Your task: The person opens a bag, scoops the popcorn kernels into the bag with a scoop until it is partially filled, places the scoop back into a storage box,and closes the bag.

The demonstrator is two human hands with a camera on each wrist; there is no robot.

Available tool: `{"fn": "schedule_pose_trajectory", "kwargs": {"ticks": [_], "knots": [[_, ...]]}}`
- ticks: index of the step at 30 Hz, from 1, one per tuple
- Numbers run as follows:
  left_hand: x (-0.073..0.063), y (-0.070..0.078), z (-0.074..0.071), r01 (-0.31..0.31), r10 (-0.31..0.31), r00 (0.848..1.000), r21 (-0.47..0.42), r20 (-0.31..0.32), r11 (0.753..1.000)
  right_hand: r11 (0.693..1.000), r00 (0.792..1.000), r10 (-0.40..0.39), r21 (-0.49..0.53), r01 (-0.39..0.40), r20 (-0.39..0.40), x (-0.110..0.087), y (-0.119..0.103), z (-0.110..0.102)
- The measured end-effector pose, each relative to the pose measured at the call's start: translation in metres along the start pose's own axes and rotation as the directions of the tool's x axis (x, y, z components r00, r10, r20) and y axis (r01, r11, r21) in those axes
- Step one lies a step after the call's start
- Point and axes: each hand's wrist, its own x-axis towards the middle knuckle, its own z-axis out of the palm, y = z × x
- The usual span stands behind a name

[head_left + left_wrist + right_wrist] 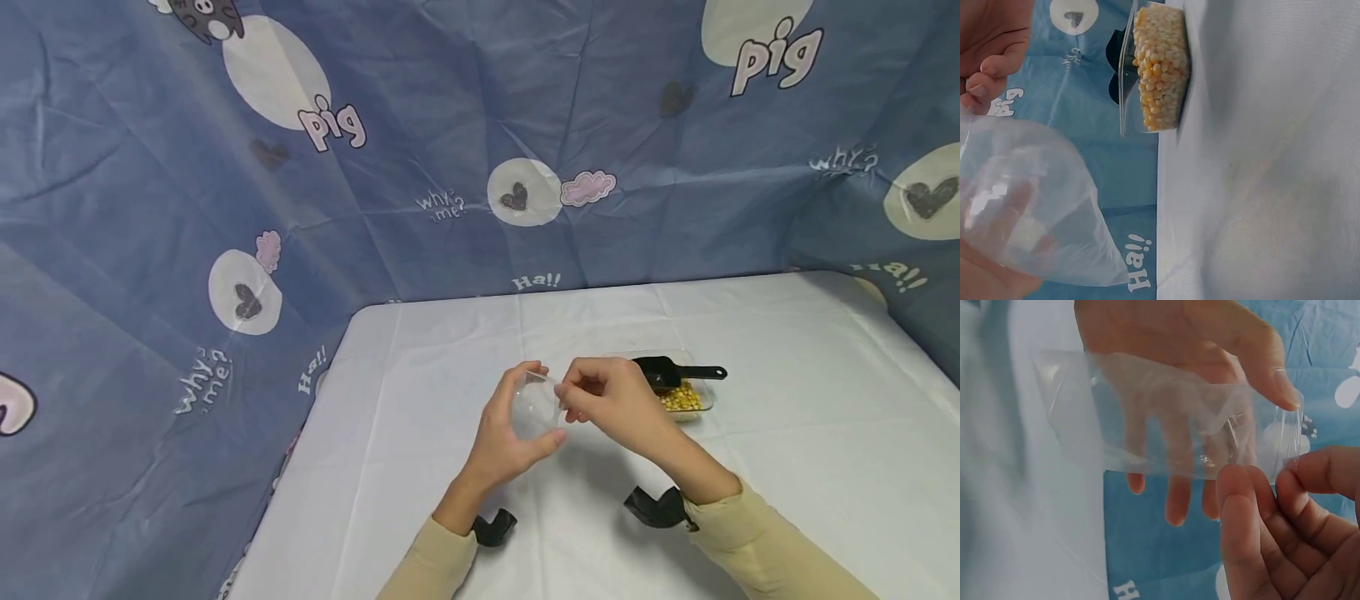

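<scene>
A clear plastic zip bag (534,408) is held up above the white table between my two hands. My left hand (497,437) holds it, thumb on one side near the mouth and fingers spread behind the film, as the right wrist view shows. Thumb and fingertips of my right hand (621,407) pinch the bag's edge by the zip strip. In the left wrist view the bag (1041,200) bulges slightly, and nothing is seen inside it.
Behind my right hand stands a clear container (708,402) of yellow corn kernels (1161,69). A black scoop (663,373) lies on the kernels, its handle over the right rim. A blue printed cloth (450,108) hangs behind the white-covered table (420,375).
</scene>
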Motion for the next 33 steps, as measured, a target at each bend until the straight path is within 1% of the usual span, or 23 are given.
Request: {"fn": "schedule_pose_trajectory", "kwargs": {"ticks": [3,6,8,10,12,14,16,18,20,23,25,29,33], "knots": [[-0.0004,-0.0018,0.0009,-0.022,0.022,1.000,-0.020,-0.008,1.000,0.994,0.999,0.042,0.097,-0.043,0.012,0.0005,0.0022,0.0013],[-0.0009,-0.0047,0.0022,-0.033,0.033,0.999,-0.053,0.006,0.998,0.977,0.997,0.060,0.201,-0.067,0.041,0.0014,0.0038,0.0031],[-0.0017,-0.0068,0.0026,-0.020,0.021,1.000,-0.082,0.018,0.996,0.968,0.996,0.059,0.239,-0.071,0.060,0.0019,0.0045,0.0048],[-0.0021,-0.0075,0.0022,0.014,-0.010,0.999,-0.132,0.034,0.991,0.965,0.996,0.055,0.253,-0.072,0.076,0.0022,0.0050,0.0066],[-0.0022,-0.0072,0.0013,0.067,-0.058,0.997,-0.192,0.055,0.979,0.967,0.995,0.046,0.248,-0.066,0.085,0.0017,0.0045,0.0080],[-0.0024,-0.0072,0.0004,0.121,-0.103,0.991,-0.261,0.085,0.958,0.968,0.995,0.042,0.242,-0.063,0.092,-0.0001,0.0037,0.0091],[-0.0017,-0.0081,0.0005,0.157,-0.128,0.985,-0.302,0.114,0.940,0.967,0.995,0.037,0.246,-0.060,0.096,-0.0028,0.0033,0.0095],[-0.0008,-0.0088,0.0008,0.175,-0.138,0.981,-0.316,0.138,0.932,0.965,0.995,0.035,0.255,-0.059,0.098,-0.0052,0.0039,0.0094],[0.0002,-0.0091,0.0012,0.175,-0.131,0.978,-0.308,0.159,0.935,0.961,0.994,0.029,0.269,-0.056,0.102,-0.0063,0.0050,0.0092],[0.0006,-0.0077,0.0013,0.196,-0.145,0.972,-0.297,0.184,0.935,0.958,0.992,0.027,0.281,-0.060,0.121,-0.0062,0.0060,0.0090],[0.0001,-0.0071,0.0014,0.204,-0.151,0.970,-0.298,0.191,0.933,0.961,0.990,0.025,0.270,-0.062,0.138,-0.0060,0.0059,0.0090],[-0.0011,-0.0073,0.0010,0.213,-0.171,0.971,-0.285,0.165,0.935,0.976,0.987,0.006,0.212,-0.040,0.159,-0.0063,0.0067,0.0069],[-0.0017,-0.0073,-0.0012,0.230,-0.199,0.970,-0.258,0.142,0.938,0.991,0.990,-0.014,0.131,-0.005,0.142,-0.0066,0.0098,-0.0004]]}}
